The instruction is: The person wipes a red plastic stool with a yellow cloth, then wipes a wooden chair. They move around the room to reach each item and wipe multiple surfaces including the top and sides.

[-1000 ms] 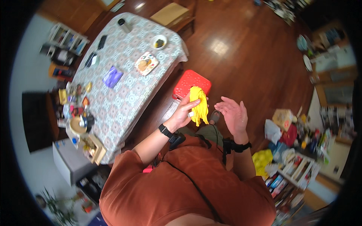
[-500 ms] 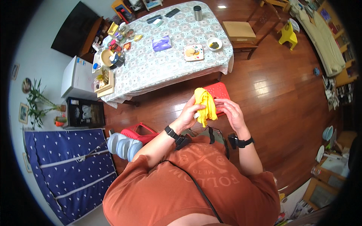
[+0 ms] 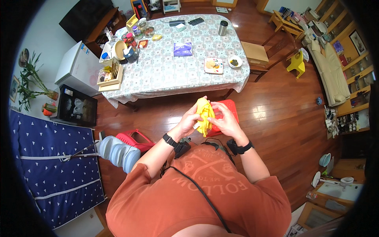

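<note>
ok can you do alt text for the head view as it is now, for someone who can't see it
A person's left hand and right hand hold a bunched yellow cloth. A red stool shows partly behind the right hand, and beyond stands a table with a patterned cover.

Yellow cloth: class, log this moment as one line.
left hand: holds yellow cloth; right hand: touches cloth; beyond hands: red stool

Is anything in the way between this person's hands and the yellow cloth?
Nothing visible is: the left hand holds the yellow cloth, and the right hand is right at its edge. The red stool lies beyond them, not between.
</note>
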Action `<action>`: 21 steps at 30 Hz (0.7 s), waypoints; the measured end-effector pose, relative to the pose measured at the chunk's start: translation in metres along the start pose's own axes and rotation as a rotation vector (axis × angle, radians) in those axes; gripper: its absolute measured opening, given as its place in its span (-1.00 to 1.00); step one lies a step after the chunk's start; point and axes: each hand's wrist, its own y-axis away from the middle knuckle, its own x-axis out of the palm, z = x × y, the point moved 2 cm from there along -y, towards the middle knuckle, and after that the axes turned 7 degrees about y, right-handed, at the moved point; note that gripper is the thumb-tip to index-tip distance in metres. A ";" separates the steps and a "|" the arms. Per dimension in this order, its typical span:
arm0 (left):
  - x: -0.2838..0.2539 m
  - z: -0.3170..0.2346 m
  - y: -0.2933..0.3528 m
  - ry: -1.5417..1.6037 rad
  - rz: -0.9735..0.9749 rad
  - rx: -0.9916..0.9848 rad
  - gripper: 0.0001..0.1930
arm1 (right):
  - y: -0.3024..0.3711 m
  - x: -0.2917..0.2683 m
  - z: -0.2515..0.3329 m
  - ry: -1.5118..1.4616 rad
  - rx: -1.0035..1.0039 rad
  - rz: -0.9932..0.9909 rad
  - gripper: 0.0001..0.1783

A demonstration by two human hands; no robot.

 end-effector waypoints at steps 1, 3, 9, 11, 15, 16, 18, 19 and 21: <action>-0.006 -0.002 0.000 -0.025 0.006 -0.022 0.00 | -0.003 0.004 -0.001 -0.085 0.084 0.028 -0.65; -0.021 -0.012 -0.002 -0.221 0.042 0.018 -0.04 | -0.007 0.011 -0.006 -0.268 0.385 0.113 -0.74; -0.051 -0.033 0.001 -0.714 0.070 0.091 -0.19 | -0.019 0.001 -0.011 -0.285 0.184 -0.012 -0.84; -0.058 -0.039 0.000 -0.793 0.044 0.156 -0.36 | -0.023 -0.003 -0.013 -0.329 0.176 -0.031 -0.84; -0.072 -0.052 0.001 -0.805 -0.098 0.132 -0.58 | -0.032 -0.015 -0.022 -0.421 0.188 -0.008 -0.85; -0.070 -0.052 0.001 -0.765 -0.066 0.161 -0.58 | -0.033 -0.017 -0.024 -0.454 0.187 0.019 -0.85; -0.063 -0.052 0.000 -0.733 -0.054 0.200 -0.55 | -0.036 -0.016 -0.026 -0.500 0.154 0.070 -0.85; -0.056 -0.048 -0.001 -0.749 -0.077 0.194 -0.51 | -0.037 -0.014 -0.026 -0.512 0.137 0.138 -0.85; -0.041 -0.043 -0.001 -0.941 0.046 0.276 -0.21 | -0.039 -0.005 -0.024 -0.450 0.102 0.228 -0.85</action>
